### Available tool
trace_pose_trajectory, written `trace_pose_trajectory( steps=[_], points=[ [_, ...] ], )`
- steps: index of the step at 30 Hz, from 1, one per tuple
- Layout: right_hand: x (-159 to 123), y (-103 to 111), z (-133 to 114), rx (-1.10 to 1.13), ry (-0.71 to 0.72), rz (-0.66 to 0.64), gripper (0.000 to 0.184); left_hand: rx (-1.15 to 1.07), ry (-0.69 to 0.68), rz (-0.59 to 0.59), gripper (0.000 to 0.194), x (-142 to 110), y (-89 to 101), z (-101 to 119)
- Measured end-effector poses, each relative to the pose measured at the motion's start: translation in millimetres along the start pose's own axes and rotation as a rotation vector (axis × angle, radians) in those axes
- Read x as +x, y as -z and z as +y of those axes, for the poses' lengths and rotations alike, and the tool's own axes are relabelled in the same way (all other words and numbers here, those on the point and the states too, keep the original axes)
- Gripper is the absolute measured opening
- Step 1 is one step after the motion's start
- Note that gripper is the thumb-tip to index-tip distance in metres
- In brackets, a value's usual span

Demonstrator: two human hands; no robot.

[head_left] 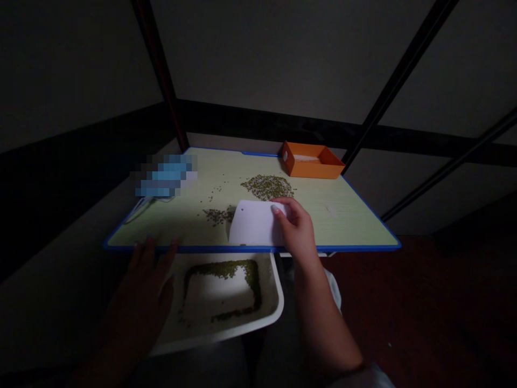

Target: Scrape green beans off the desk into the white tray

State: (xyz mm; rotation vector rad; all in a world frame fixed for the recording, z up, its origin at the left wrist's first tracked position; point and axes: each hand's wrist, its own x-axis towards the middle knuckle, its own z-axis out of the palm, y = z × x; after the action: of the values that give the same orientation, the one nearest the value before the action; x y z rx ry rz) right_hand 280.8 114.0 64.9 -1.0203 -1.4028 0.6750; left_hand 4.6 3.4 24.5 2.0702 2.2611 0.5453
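Note:
My right hand (297,223) grips a white plastic scraper-like card (254,223) by its right end, thumb on its face. The card stands tilted on the tabletop near the front edge. A few small green-brown grains (218,216) lie against its left side, and a larger heap of grains (269,187) spreads behind it. In shadow, my left hand (147,285) has its fingers apart, fingertips at the table's front edge. Below that edge sits a white basin (278,302) with green grains (252,280) along its inner sides.
The pale green table (351,221) has a blue rim. An orange open box (315,170) stands at its back right corner. At the left lies a blurred-out blue thing (167,175) with a white cord (135,207). A wall with dark bars rises behind.

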Motion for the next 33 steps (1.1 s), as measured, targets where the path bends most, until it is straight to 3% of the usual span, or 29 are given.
trace_pose_trajectory(
  steps=[9,16,19,27,33],
  points=[
    [-11,-9,-13,0.020,0.021,-0.045,0.013,0.009,-0.005,0.018,0.059,2,-3.2,-1],
    [7,29,1,-0.084,0.074,0.305,0.013,0.012,-0.009,0.029,0.059,-1,-3.9,-3],
    [11,40,7,-0.129,0.054,0.377,0.015,0.009,-0.029,0.044,0.059,0,-3.8,-3],
    [7,28,5,-0.194,0.091,0.287,0.015,0.000,-0.060,0.058,0.060,2,-6.2,-4],
    [12,43,10,-0.239,0.078,0.373,0.015,-0.007,-0.062,0.061,0.060,1,-5.3,-6]
  ],
)
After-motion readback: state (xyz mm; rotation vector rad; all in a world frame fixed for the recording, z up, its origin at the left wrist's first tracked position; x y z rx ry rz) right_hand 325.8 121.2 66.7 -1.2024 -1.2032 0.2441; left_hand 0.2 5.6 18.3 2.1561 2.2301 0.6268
